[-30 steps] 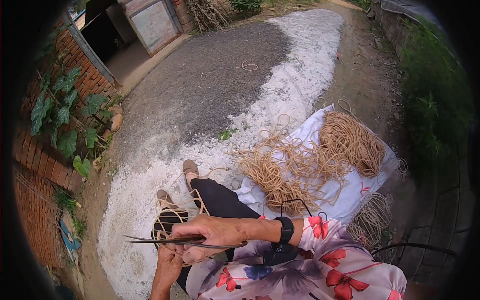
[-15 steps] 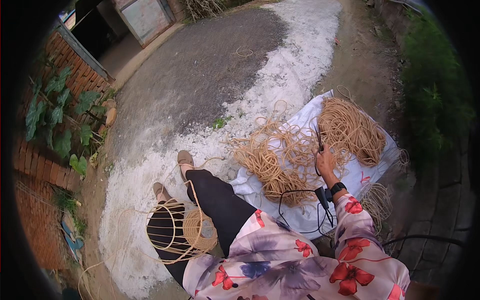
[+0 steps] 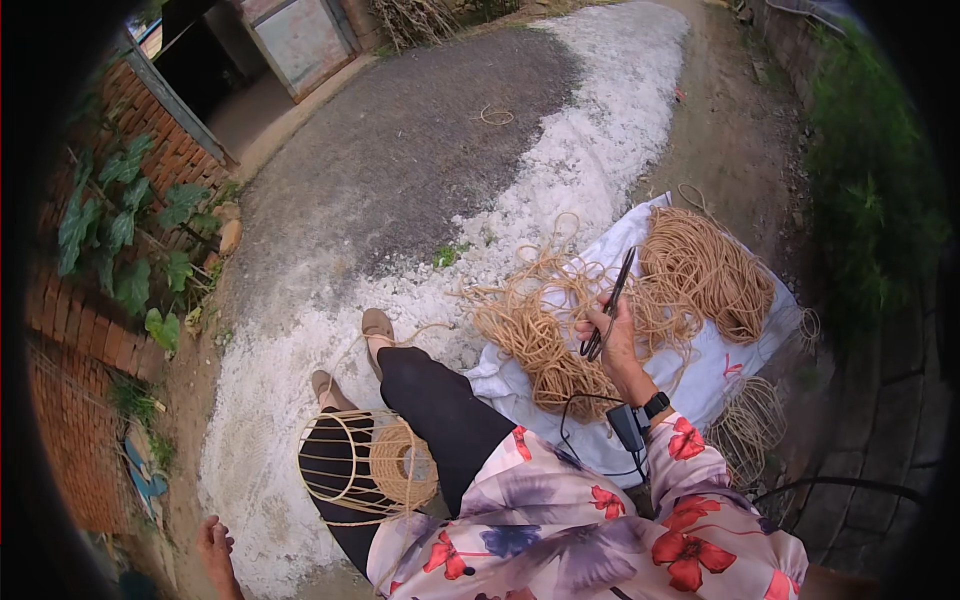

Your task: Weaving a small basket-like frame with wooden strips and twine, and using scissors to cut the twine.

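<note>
Covering most of what I watch from my distant place is the pale, stony ground (image 3: 270,490). On it, at the person's right side, a white sheet (image 3: 705,390) is spread, and it bears a dense coil of tan cord (image 3: 710,280) and, nearer to the left, a looser tangle of cord (image 3: 540,350). Next in size, I see the cord basket (image 3: 390,462), with its open ribs and woven round part, lying on its side across the dark trousers (image 3: 450,400). The right hand (image 3: 618,345) is above the sheet, beside the tangle; its fingers are closed around the handles of the scissors. The left hand (image 3: 214,553), at the lower left, well apart from the basket, is loosely open with bent fingers and looks empty to me. Smallest are the dark scissors (image 3: 621,282), their tips pointing away from the person.
</note>
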A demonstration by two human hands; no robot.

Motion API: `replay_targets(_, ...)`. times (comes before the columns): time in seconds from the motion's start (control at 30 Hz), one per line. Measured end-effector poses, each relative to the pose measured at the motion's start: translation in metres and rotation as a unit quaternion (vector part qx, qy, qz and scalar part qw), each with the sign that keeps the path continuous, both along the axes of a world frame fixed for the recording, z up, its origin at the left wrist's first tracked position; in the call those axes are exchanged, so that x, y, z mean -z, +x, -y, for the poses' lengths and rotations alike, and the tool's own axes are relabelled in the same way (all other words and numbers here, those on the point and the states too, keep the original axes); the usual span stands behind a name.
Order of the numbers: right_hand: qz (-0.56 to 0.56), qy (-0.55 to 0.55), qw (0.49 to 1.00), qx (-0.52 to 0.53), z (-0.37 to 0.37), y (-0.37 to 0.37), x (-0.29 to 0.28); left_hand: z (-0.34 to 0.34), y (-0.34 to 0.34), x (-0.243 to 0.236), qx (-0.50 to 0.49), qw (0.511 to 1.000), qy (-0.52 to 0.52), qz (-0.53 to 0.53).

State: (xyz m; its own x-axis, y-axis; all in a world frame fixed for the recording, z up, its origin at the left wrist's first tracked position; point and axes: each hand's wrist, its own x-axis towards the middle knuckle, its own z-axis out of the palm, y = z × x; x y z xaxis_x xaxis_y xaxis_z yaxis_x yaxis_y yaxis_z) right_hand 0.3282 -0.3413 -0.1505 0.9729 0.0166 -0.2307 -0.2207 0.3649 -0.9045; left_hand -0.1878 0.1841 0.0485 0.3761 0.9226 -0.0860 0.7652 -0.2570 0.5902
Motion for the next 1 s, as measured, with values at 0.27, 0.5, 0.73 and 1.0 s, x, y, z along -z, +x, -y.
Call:
replay_targets(0.27, 0.127, 0.168, 0.908, -0.361, -0.127, -0.102, -0.193, 0.24, 0.297, -0.085, 0.445, 0.856, -0.226, 0.131)
replay_targets(0.5, 0.357, -0.153, 0.89, -0.238, -0.091, -0.071, -0.205, 0.211, 0.282, -0.099, 0.389, 0.888, -0.238, 0.055)
replay_targets(0.73, 0.405, -0.362, 0.755, -0.366, -0.1, -0.065, -0.151, 0.178, 0.257, -0.146, 0.383, 0.877, 0.282, 0.071)
replay_targets(1.0, 0.343, -0.638, 0.686, -0.075, -0.011, 0.037, -0.059, -0.088, -0.054, -0.152, -0.098, 0.795, 0.581, -0.141)
